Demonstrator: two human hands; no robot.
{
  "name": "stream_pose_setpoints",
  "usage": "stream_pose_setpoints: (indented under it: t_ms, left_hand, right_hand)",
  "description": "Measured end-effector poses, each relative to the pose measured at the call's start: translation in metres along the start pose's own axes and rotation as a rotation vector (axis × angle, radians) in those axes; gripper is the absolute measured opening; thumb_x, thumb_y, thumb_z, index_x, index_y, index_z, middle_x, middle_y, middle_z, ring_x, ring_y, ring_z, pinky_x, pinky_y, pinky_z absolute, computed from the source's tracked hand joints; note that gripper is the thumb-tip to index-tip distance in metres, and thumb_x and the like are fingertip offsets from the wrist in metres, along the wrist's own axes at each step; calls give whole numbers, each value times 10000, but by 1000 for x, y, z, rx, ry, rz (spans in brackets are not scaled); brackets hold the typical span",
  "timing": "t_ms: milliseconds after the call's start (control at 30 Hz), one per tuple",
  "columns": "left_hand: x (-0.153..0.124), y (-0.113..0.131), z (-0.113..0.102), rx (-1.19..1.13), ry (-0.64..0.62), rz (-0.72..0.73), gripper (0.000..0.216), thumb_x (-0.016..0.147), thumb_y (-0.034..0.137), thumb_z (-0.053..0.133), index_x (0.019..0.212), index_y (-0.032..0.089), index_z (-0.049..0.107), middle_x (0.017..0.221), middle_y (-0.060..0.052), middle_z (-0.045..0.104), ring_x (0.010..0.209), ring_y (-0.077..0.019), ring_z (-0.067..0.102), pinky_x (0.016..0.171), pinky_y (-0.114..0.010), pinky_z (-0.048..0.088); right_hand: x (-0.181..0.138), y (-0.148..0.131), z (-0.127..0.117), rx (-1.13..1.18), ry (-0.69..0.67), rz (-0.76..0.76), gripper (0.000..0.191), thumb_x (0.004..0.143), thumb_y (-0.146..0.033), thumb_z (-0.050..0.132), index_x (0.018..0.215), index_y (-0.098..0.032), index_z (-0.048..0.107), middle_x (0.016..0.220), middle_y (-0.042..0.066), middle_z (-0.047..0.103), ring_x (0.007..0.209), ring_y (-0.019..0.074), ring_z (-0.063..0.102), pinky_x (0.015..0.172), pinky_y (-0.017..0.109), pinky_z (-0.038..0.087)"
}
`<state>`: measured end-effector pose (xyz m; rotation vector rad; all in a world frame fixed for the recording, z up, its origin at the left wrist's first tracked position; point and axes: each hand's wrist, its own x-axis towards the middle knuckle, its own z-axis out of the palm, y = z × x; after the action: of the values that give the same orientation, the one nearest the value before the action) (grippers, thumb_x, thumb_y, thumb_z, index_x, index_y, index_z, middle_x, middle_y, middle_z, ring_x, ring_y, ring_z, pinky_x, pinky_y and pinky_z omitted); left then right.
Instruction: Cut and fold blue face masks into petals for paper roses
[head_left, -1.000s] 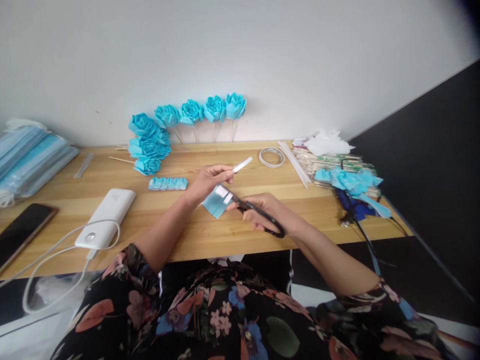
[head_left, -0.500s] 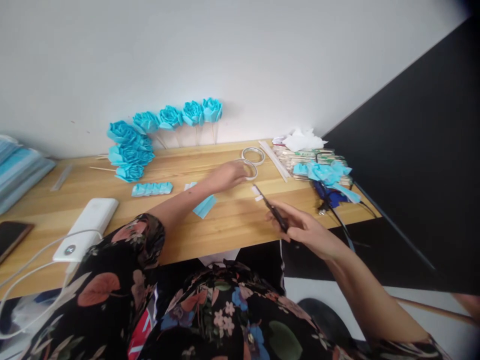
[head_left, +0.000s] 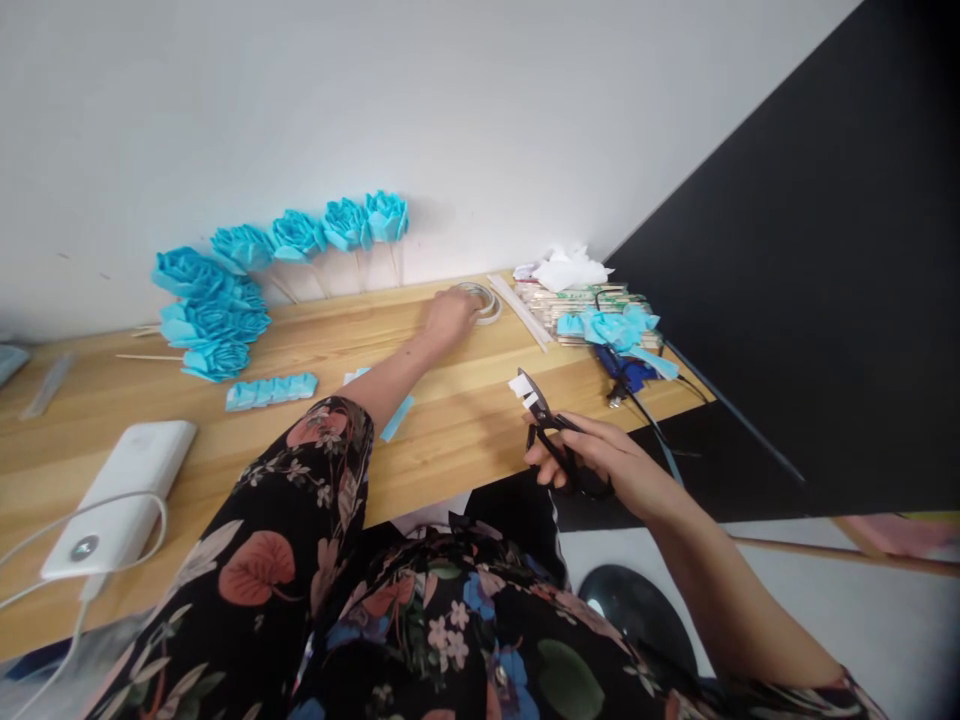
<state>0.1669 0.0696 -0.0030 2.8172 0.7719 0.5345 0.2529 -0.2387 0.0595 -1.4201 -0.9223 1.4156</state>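
My left hand (head_left: 451,314) is at the tape rolls (head_left: 491,312) towards the back of the table, its fingers closed over the near left rim of one. The two rolls now overlap. My right hand (head_left: 592,455) holds black scissors (head_left: 546,415) near the front edge, with the blades parted. Small white pieces of tape (head_left: 519,385) cling to the blade. Under my left forearm, blue strips of crepe paper (head_left: 397,418) lie partly hidden. A row of folded blue paper petals (head_left: 271,391) is left of that arm.
Blue paper flowers (head_left: 214,310) on sticks lie at the left and lean on the wall. A white power bank (head_left: 124,495) with a cable is at front left. At right are a pile of wooden sticks (head_left: 540,300), white tissue (head_left: 571,268) and blue paper scraps (head_left: 619,328).
My left hand has moved the tape roll back onto the other one. The scissors have opened wider and turned in my right hand. The view has swung to the right.
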Motion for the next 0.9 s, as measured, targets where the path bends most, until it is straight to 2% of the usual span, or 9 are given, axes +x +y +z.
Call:
stream_pose_setpoints:
  t_ms: [67,200,300,400,533,733,900]
  left_hand:
    - [3,-3,0,8,-27,34,263,941,204,498,881,127,743,997,-190,720,984,-298,598,844,-398,374]
    - [8,-1,-4,21,5,82,273,945,237,507,865,134,747,993,-189,724,969,-290,604,849,-400,366]
    - [9,3,-6,-4,-4,90,280,941,228,501,847,131,746,980,-201,734,955,-292,621,843,-402,361]
    - [9,4,-3,-19,-48,167,274,928,223,506,818,143,744,950,-178,749,915,-274,640,822,-388,364]
    - [12,3,6,-31,-46,239,225,887,307,585,803,171,744,890,-134,757,847,-251,646,775,-364,375]
    - [13,1,10,-75,-39,100,167,813,206,594,730,144,724,835,-181,737,824,-291,649,728,-383,384]
    - [13,-10,1,-81,-64,-12,135,822,193,620,757,141,726,880,-171,734,885,-289,642,783,-381,404]
  right_hand:
    - [3,-2,1,-38,23,20,454,926,-486,611,1211,-134,643,948,130,757,708,187,703,609,282,526]
    - [10,-5,3,-163,-4,9,372,949,-494,588,1065,-146,652,878,92,761,679,178,711,588,268,521]
    - [13,-6,3,-236,-17,-24,358,967,-500,560,1013,-157,654,870,78,757,711,184,725,580,261,510]
    - [14,-4,2,-255,-26,-47,359,968,-503,554,970,-157,649,870,77,752,716,182,721,583,263,514]
    - [14,-1,0,-255,-63,-55,356,970,-499,556,948,-157,651,882,80,753,706,167,709,576,253,509]
    - [16,3,-4,-245,-65,-43,358,963,-498,567,982,-156,669,888,74,752,713,162,710,577,245,507]
    - [34,2,-7,-233,-36,-6,372,895,-521,640,911,-154,697,774,38,711,682,160,689,549,235,499]
